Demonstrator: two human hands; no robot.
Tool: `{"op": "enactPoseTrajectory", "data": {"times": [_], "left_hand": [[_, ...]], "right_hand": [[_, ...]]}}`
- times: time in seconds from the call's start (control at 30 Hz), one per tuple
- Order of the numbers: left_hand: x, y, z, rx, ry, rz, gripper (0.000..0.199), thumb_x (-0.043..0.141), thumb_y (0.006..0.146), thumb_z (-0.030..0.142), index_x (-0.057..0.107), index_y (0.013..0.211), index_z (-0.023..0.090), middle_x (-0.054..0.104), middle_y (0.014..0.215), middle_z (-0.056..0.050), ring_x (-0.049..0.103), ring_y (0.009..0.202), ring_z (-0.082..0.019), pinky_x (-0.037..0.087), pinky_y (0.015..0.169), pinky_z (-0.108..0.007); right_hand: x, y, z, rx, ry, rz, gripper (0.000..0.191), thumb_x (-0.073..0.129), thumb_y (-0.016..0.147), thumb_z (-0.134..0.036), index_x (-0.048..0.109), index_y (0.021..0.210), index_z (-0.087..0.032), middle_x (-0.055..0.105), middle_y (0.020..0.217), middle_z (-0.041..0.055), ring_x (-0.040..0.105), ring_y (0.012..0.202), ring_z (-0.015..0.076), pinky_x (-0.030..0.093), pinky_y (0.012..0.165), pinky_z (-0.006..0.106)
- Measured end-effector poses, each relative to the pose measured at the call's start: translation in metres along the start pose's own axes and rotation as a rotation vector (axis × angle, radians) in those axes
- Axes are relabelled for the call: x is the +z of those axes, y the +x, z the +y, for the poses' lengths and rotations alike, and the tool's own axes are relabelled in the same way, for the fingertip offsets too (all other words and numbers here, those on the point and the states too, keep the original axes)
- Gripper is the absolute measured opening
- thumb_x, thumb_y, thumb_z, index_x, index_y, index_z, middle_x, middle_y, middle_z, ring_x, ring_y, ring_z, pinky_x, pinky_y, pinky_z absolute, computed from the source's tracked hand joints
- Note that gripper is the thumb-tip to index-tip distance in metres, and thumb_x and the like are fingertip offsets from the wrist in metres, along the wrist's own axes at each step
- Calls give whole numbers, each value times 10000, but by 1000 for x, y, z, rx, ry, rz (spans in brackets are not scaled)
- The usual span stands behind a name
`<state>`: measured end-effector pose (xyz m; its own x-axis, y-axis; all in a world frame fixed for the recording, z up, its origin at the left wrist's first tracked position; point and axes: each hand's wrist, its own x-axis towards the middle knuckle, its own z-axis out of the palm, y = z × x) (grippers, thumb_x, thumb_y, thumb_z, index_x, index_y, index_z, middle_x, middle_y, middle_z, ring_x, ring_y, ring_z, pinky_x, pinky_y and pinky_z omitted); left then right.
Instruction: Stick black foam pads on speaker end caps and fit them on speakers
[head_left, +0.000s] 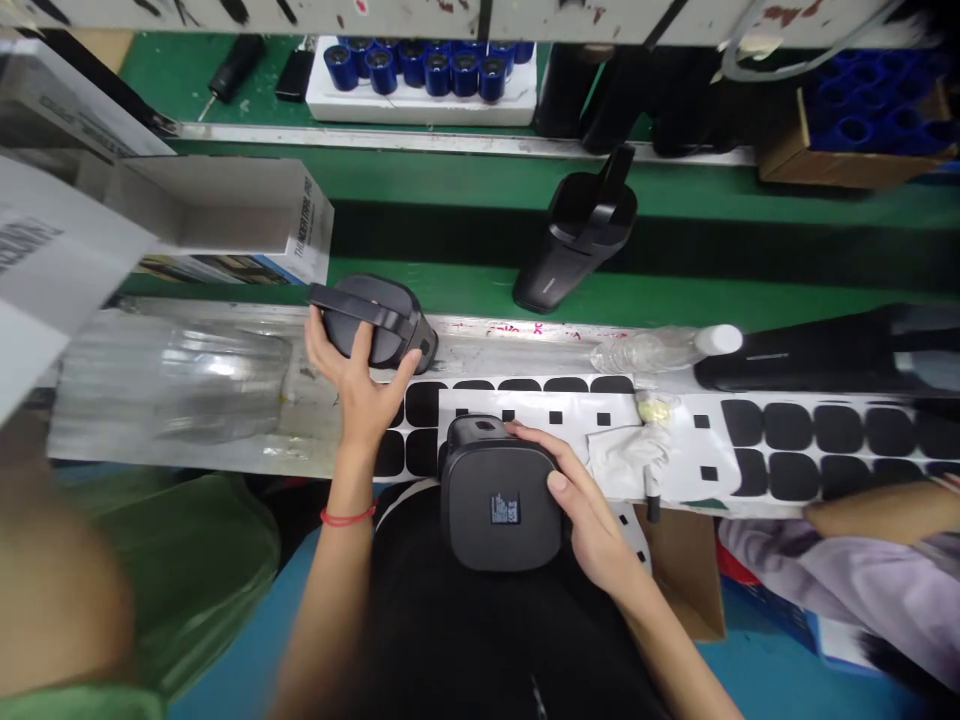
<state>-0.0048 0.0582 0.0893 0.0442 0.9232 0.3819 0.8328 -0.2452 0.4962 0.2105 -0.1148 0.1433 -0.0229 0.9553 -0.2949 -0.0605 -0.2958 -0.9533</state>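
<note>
Green conveyor (480, 285) lies beyond the bench. Black housing (382, 320) is gripped by left hand (358, 390), long axis running sideways. Square black unit (499, 500) is clasped closed by right hand (589, 510), nearer the body than pad sheet (525, 410).

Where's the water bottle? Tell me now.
Right of centre in the head view, the plastic water bottle lies on its side on the metal strip, its white cap by a long black item, just above the sheet of black pads.
</note>
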Motion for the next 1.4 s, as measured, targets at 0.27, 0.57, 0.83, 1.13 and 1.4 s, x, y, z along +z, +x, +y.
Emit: {"op": "enactPoseTrajectory", "data": {"times": [0.27, 0.57, 0.83, 1.13, 1.4], "left_hand": [[-61, -72, 49, -133, -720, -249, 393, 543, 970, 429, 615, 1326, 279, 554, 1362, -97, 503, 1336, -299, 399, 1153, -460], [-75, -84, 66, -288, -1043, -928, 681, 784, 816, 371, 448, 1409, 367, 454, 1525, -54, 244, 1543, -304, 234, 1270, -471], [-82, -92, 53, -317, -945, -1076, 1149, 941, 607, 345, 238, 1509, 462, 169, 1686, -52, 245, 1535, -389, 270, 1238, -594], [-80, -81, 44, -387, -1073, -1007, 661, 726, 872, 363, 471, 1482, 375, 380, 1631, -29, 361, 1505, -301, 339, 1236, -445], [-67, -81, 67, -431, -955, -729, 297, 614, 946, 436, 726, 1187, 303, 690, 1324, -24, 614, 1276, -241, 507, 1046, -317]], "right_hand": [[3, 0, -4, 17, -91, 21, 366, 338, 1083, -408, 491, 1414, -387, 507, 1514, -33, 422, 1440, 165, 284, 1224, 338], [1, -26, -2, 104, -272, -182, 997, 739, 869, -338, 36, 1572, -419, 107, 1706, 48, 195, 1560, 267, 249, 1254, 534], [5, -34, 1, 206, -200, -150, 1234, 850, 762, -386, -62, 1592, -425, 81, 1711, 75, 226, 1547, 315, 312, 1218, 553], [-17, -25, 8, 72, 61, -163, 578, 585, 997, -321, 374, 1523, -437, 284, 1667, -26, 269, 1538, 217, 284, 1252, 452], [6, -22, 2, 42, -291, 45, 741, 790, 820, -472, 344, 1391, -316, 444, 1524, 108, 499, 1372, 283, 489, 1080, 413]]}}
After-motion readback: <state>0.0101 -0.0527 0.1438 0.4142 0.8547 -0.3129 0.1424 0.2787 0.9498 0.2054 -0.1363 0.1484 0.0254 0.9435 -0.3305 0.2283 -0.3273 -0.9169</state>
